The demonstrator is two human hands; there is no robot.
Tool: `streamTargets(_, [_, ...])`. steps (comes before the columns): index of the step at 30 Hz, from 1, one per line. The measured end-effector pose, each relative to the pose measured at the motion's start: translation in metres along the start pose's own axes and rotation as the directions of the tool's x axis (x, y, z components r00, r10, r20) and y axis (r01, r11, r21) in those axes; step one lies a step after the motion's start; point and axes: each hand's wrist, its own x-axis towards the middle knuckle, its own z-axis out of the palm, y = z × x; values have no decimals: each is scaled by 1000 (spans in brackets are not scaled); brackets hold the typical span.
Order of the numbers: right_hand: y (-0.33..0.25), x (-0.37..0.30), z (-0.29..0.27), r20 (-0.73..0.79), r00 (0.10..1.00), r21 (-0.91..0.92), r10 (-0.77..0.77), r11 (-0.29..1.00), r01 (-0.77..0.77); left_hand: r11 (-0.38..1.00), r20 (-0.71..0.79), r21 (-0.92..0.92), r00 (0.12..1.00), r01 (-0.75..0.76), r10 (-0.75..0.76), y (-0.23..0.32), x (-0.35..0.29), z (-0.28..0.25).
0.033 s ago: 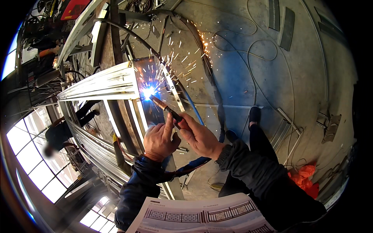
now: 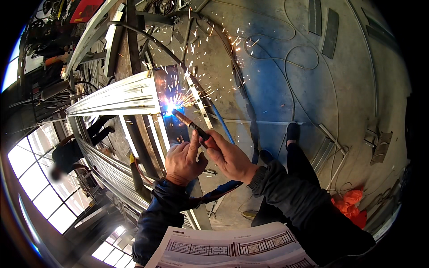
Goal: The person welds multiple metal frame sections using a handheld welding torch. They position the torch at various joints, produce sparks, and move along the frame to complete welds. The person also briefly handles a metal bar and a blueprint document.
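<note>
A welding torch [image 2: 182, 117] with a copper-coloured nozzle points up and to the left. Its tip meets a bright blue-white arc [image 2: 170, 107] at the end of a stack of shiny metal bars [image 2: 114, 96], beside a dark metal plate [image 2: 177, 130]. Fingers of my right hand [image 2: 232, 157] are wrapped round the torch's black handle. My left hand [image 2: 182, 164] is beside it, mostly closed, its raised index finger against the torch. Sparks fly up and right from the arc. Glare hides the weld spot.
Cables [image 2: 243, 85] run across the concrete floor [image 2: 357, 89]. Metal strips [image 2: 330, 33] lie at upper right, orange plastic [image 2: 349, 207] at lower right. A printed sheet with railing pictures [image 2: 228, 248] is near my forearms. Another person [image 2: 69, 152] is at far left, by long bars [image 2: 111, 172].
The spray of sparks has a different shape, and the glow at the torch tip has shrunk slightly. Both hands and the torch stay in place.
</note>
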Motion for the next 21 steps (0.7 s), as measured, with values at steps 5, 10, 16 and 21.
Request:
streamTargets(5, [2, -2, 2, -33, 999, -24, -22, 999, 21, 1000, 50, 18, 999, 20, -21, -1, -1, 2])
streamTargets(10, [-1, 1, 0, 10, 1000, 19, 11, 1000, -11, 999, 37, 9, 998, 42, -43, 4, 0, -1])
streamTargets(16, [5, 0, 0, 3, 1000, 5, 9, 1000, -9, 999, -17, 25, 1000, -23, 24, 1, 4, 2])
streamTargets(21, [7, -3, 2, -17, 1000, -48, -19, 999, 18, 1000, 24, 14, 1000, 15, -16, 1, 1, 0])
